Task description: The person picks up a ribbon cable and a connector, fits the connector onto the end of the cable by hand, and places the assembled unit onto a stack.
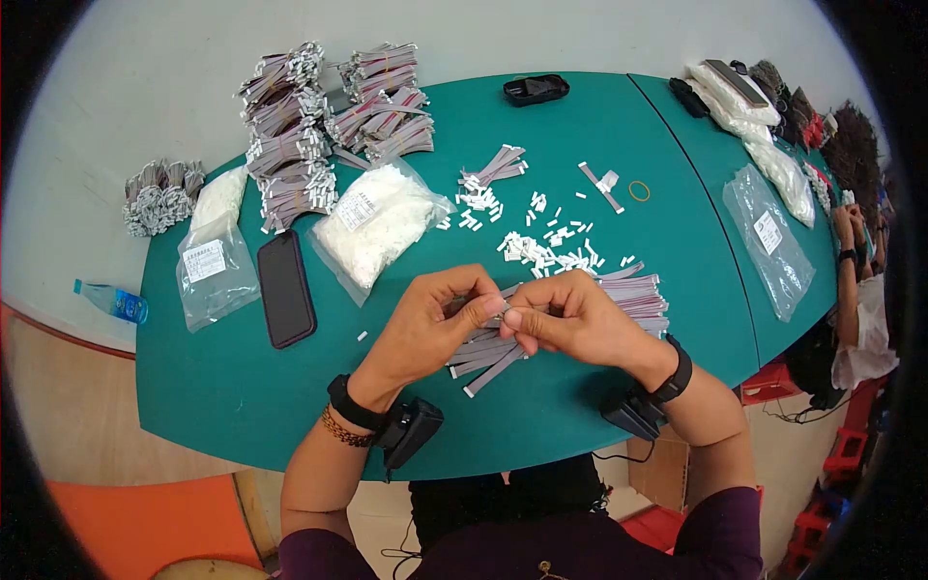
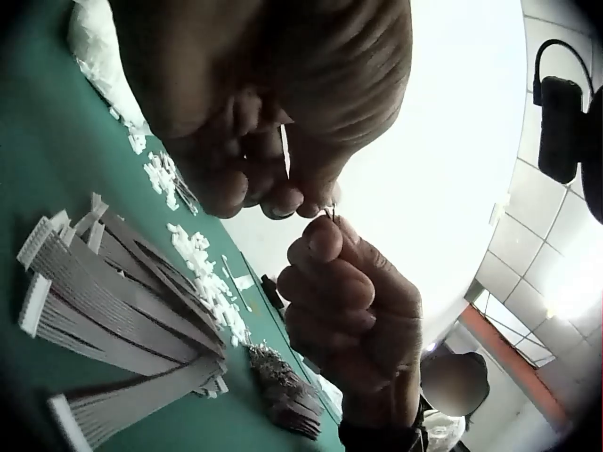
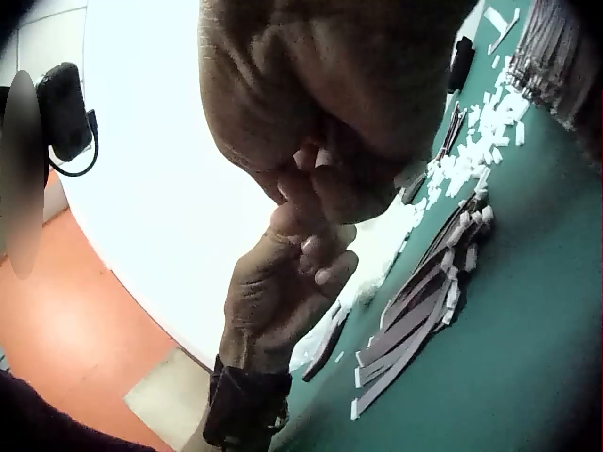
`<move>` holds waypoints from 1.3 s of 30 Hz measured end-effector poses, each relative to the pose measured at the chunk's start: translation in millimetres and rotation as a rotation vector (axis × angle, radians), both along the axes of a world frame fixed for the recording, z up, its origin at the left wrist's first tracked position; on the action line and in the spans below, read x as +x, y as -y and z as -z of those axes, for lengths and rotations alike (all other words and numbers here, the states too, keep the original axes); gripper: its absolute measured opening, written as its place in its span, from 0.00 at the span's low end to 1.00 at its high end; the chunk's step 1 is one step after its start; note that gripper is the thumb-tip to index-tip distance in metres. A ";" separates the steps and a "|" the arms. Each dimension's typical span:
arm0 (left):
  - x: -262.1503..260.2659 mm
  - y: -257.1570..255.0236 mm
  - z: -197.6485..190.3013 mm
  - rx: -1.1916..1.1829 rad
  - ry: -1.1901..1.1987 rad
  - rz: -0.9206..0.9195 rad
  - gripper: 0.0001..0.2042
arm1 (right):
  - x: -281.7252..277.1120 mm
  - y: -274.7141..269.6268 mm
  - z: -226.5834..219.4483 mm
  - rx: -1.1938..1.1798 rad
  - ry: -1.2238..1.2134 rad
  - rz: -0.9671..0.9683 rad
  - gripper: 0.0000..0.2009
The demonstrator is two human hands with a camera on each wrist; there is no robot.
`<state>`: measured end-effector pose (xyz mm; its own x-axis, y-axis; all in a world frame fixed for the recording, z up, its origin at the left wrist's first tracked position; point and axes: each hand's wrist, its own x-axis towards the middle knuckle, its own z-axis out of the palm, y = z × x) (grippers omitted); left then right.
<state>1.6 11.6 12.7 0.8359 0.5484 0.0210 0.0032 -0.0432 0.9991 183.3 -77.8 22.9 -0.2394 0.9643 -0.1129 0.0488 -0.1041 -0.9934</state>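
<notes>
Because fingertips cover most of it, the small piece [image 2: 332, 214] pinched narrowly in the grip of the left hand [image 1: 425, 327] and right hand [image 1: 585, 319] is hard to make out. It is above the worktop [image 1: 222, 387], over grey flat cables [image 1: 633, 295] partly hidden by the hands. Small white bits [image 1: 541, 253] lie beyond; far right, another person's arms [image 1: 848, 295] are partly cut off. The pale wall [image 1: 541, 34] stands behind.

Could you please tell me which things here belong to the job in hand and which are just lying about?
Probably part of the job:
the tiny piece held by the left hand and right hand
grey flat cables
loose white pieces
bag of white pieces
bundled cables

Apparently just lying about:
phone
plastic bottle
black case
</notes>
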 end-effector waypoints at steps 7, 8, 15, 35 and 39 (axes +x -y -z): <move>0.1 -1.3 2.7 0.017 -0.019 -0.008 0.09 | -5.5 1.6 10.0 0.088 0.025 0.094 0.11; 0.5 -0.8 3.7 0.030 -0.014 -0.017 0.09 | -3.5 1.1 5.1 0.027 -0.007 0.060 0.11; 1.6 0.3 7.5 0.014 0.000 0.003 0.09 | -4.2 2.0 4.7 -0.002 -0.048 0.062 0.12; 1.9 -6.4 11.7 0.001 0.013 0.021 0.11 | 4.8 -7.0 5.9 -0.066 -0.057 -0.018 0.11; 2.9 -6.5 11.5 0.021 0.035 -0.001 0.12 | 5.1 -7.4 7.8 -0.051 -0.054 -0.005 0.11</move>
<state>4.4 18.1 1.2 0.8341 0.5481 0.0616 -0.0318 -0.0637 0.9975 188.4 -70.4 15.1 -0.2509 0.9565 -0.1487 -0.0042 -0.1547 -0.9880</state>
